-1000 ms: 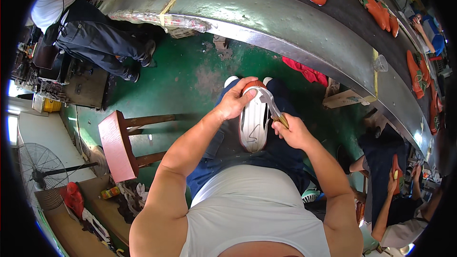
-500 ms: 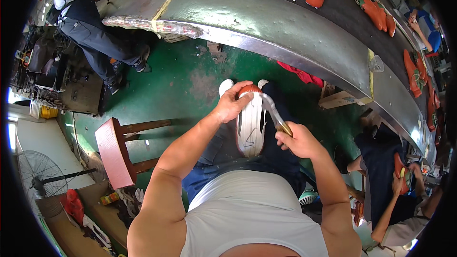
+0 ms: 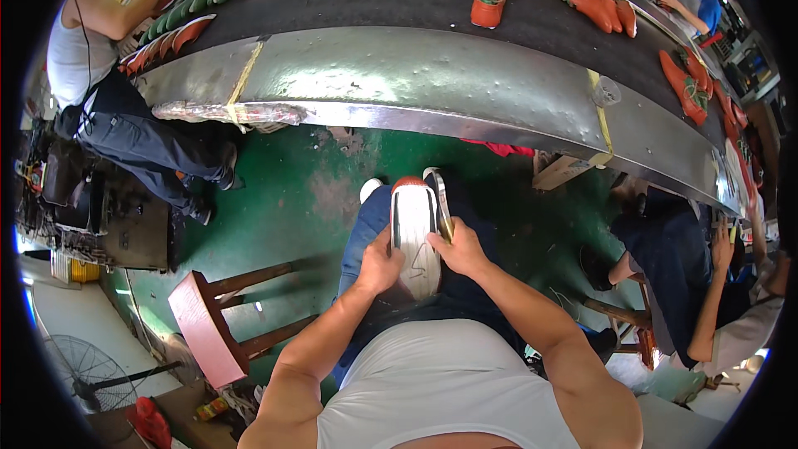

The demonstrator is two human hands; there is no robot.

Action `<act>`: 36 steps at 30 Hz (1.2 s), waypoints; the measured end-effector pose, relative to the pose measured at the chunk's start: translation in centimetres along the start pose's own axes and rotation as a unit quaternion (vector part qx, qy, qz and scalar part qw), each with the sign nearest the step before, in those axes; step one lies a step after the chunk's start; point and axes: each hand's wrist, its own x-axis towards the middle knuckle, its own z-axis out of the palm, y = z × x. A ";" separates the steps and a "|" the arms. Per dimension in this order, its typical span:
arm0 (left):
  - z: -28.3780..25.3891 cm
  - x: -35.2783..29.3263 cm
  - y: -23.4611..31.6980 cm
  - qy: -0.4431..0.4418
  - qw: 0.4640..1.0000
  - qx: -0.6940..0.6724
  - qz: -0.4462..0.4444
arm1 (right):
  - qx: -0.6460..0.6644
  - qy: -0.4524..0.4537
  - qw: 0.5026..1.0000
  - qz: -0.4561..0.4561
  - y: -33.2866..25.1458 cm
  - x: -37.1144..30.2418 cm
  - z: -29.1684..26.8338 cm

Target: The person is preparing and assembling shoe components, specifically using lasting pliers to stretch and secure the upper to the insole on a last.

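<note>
1. the shoe (image 3: 413,229) lies sole up over the dark blue trousers (image 3: 366,229), its orange toe pointing toward the desk (image 3: 399,66); cloth makes a soft seat, so uneven pressure could roll it sideways.

2. the left hand (image 3: 382,264) is clamped on the shoe's left edge, close to the end nearest the body. the toe end has no hand on it, so a hard push there could tip or twist the shoe out of that grip.

3. the right hand (image 3: 462,249) is closed round the handle of a metal-headed tool (image 3: 443,202), its thumb apparently reaching the sole. splitting the grip this way could let the handle turn in the palm.

4. the tool's head is just beside the right edge near the toe; whether it touches cannot be told. a slip could scuff the orange upper, mark the pale sole or jab the trousers.

5. the reddish stool (image 3: 199,328) stands to the left; a wide swing of that elbow could catch it.
</note>
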 end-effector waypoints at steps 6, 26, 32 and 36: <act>1.7 0.9 -0.4 0.010 0.997 -0.082 0.000 | -0.036 -0.019 0.999 0.022 0.8 -1.2 -0.9; 3.0 -1.6 1.5 -0.101 0.990 -0.080 -0.048 | -0.308 -0.188 0.904 -0.228 -1.8 -3.8 -8.3; 3.5 -1.5 -0.1 -0.105 0.905 -0.410 -0.036 | -0.406 -0.420 0.809 -0.071 -8.1 -1.6 -8.7; 4.1 0.3 1.5 -0.078 0.805 -0.573 -0.130 | -0.210 -0.324 0.915 -0.115 -2.7 -2.4 -6.4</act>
